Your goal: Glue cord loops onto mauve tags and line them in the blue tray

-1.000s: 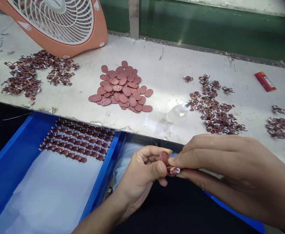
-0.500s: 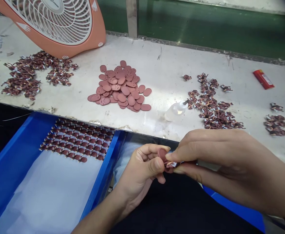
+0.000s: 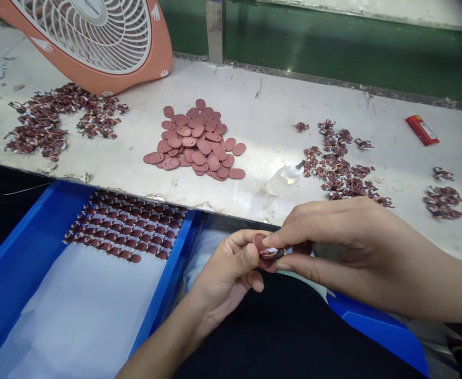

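My left hand pinches a reddish-brown oval base between thumb and forefinger, below the bench edge. At that base my right hand has its thumb and fingertips closed on a small brown figurine with white and yellow bits. The figurine lies against the base; fingertips partly cover both. Beyond the hands, a pile of matching oval bases rests on the bench. A clear squeeze bottle with a dark tip lies beside a heap of loose brown figurines.
An orange fan stands at the back left above more figurines. In the blue tray at lower left, rows of assembled figurines lie on white paper. A red lighter-like item and a few figurines are at right.
Both hands have shifted slightly left and up, still closed on the base and figurine. The right hand has tilted a little. The things on the bench have stayed put.
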Demonstrator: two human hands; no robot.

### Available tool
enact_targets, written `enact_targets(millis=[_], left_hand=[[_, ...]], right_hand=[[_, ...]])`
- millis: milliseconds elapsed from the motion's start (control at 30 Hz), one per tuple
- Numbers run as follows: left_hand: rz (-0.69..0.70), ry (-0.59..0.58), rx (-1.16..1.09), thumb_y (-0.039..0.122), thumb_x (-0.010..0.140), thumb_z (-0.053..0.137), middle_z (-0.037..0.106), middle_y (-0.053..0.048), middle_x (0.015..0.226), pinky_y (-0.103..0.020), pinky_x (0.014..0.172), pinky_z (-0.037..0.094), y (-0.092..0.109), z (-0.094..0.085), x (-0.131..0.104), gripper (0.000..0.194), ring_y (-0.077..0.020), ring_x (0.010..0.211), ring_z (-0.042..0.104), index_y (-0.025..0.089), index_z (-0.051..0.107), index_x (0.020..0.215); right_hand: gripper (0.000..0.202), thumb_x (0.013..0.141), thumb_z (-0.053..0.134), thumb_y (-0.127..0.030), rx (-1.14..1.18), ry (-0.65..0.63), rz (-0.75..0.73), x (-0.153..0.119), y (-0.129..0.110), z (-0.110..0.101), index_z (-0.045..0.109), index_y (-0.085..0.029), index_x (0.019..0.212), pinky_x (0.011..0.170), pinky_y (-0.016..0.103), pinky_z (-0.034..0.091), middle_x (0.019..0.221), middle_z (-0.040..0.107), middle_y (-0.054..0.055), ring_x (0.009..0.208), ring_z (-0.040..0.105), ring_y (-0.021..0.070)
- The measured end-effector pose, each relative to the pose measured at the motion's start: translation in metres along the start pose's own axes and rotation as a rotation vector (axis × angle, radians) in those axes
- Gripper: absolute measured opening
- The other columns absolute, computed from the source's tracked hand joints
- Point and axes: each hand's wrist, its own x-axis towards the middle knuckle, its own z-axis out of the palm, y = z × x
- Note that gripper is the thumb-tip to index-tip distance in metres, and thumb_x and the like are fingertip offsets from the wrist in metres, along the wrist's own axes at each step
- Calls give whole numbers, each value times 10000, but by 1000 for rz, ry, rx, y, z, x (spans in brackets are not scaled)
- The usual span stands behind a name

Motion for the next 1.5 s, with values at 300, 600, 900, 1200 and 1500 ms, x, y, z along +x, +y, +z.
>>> enact_targets(millis=[300, 600, 900, 1200, 1500], left_hand=[[-25, -56, -98, 470, 674, 861, 702, -13, 782, -79, 445, 459, 0, -8, 3, 399, -48, 568, 613, 182, 776, 937], [-24, -28, -83, 490, 654, 865, 655, 0, 691, -62, 422, 424, 2, -9, 3, 356, -64, 611, 634, 172, 755, 772], [-10, 13, -90, 407, 649, 892, 672, 3, 643, -65, 412, 434, 0, -7, 6, 294, -62, 573, 627, 162, 755, 738], [-24, 91, -102, 383, 607, 920, 647, 10, 636, -68, 415, 424, 1, 0, 4, 311, -59, 560, 614, 164, 747, 744], [-12, 107, -52, 351, 640, 909, 642, -1, 652, -81, 409, 411, 0, 1, 4, 289, -78, 577, 622, 150, 720, 729]], right_hand=[[289, 877, 731, -318, -95, 142, 13, -3, 4, 5, 653, -245, 1145, 643, 179, 501, 891, 698, -34, 705, 608, 75], [213, 904, 693, -224, -52, 172, 22, -1, 6, 14, 719, -251, 1114, 593, 185, 475, 826, 698, -23, 668, 605, 70], [201, 924, 659, -148, -6, 171, -45, 0, 12, 18, 727, -182, 1110, 675, 153, 506, 833, 712, 4, 755, 642, 60], [181, 915, 667, -128, 48, 138, -48, 3, 11, 14, 737, -211, 1061, 691, 182, 537, 856, 734, 13, 762, 670, 88], [148, 903, 679, -127, 55, 150, -55, 4, 13, 13, 744, -202, 1014, 671, 166, 525, 829, 719, 7, 742, 660, 78]])
